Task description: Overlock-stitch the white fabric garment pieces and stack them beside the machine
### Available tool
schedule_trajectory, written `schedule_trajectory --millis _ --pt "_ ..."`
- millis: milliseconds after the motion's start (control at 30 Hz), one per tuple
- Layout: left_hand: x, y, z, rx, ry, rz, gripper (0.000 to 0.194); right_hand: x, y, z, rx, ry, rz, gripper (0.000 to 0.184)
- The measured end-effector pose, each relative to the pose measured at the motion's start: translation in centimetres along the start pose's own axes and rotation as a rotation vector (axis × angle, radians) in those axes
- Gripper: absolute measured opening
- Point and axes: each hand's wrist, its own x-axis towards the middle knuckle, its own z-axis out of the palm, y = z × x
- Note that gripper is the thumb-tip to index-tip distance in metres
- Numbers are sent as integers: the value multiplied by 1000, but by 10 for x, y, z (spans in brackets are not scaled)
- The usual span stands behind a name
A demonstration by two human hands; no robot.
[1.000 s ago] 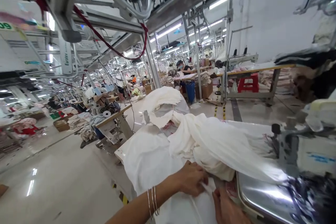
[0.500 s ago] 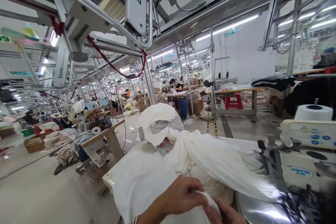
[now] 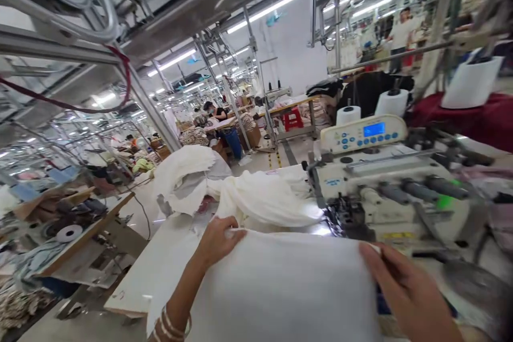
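A piece of white fabric (image 3: 288, 283) hangs stretched between my two hands in the lower middle of the head view. My left hand (image 3: 219, 240), with bracelets on the wrist, pinches its upper left edge. At the upper right corner my right hand (image 3: 401, 278) is closed on the same fabric, thumb and fingers pressed together. Just behind the held edge, a cream fabric heap (image 3: 264, 197) lies on the table and runs to the needle area of the sewing machine (image 3: 372, 187). The fabric's lower part runs out of view.
The white table (image 3: 136, 272) has its corner at lower left. More white cloth (image 3: 180, 171) is piled at its far side. Thread cones (image 3: 393, 102) stand behind the machine. A metal post (image 3: 150, 101) rises at left. Co-workers (image 3: 216, 112) are farther back.
My hands have moved apart, the right one toward the right, drawing the white fabric out flat between them. The view has swung right, bringing more of the sewing machine into sight.
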Motion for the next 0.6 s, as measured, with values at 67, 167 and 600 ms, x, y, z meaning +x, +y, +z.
schedule_trajectory --millis 67,167,600 --pt "8 24 25 51 100 -10 16 6 0 7 -27 5 91 45" --pt "-7 79 68 117 400 195 38 10 -4 16 44 7 236 49" --pt "-31 140 107 93 209 333 40 -33 46 26 268 -359 212 46"
